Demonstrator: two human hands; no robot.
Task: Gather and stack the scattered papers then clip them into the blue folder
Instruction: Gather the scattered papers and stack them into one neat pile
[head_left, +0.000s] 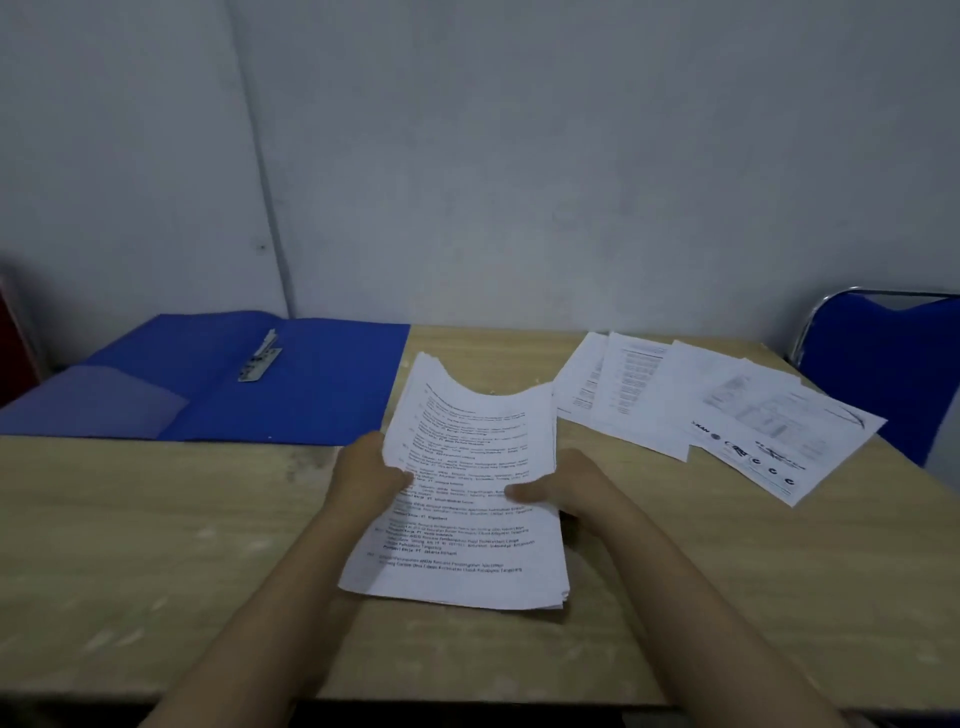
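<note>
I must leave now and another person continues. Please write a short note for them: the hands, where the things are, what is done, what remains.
Left hand and right hand both grip the gathered stack of papers, lifted over the table.
Loose sheets lie spread at the table's far right, not yet gathered.
The blue folder lies open at far left; its metal clip holds nothing.
Done: part of the papers stacked.
Left: gather the rest, square the stack, clip it into the folder.

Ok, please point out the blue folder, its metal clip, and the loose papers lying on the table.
blue folder (332, 395): head view, bare right-hand inner panel.
metal clip (260, 358): head view, middle of the bar.
loose papers (675, 405): head view, a middle sheet.
</note>
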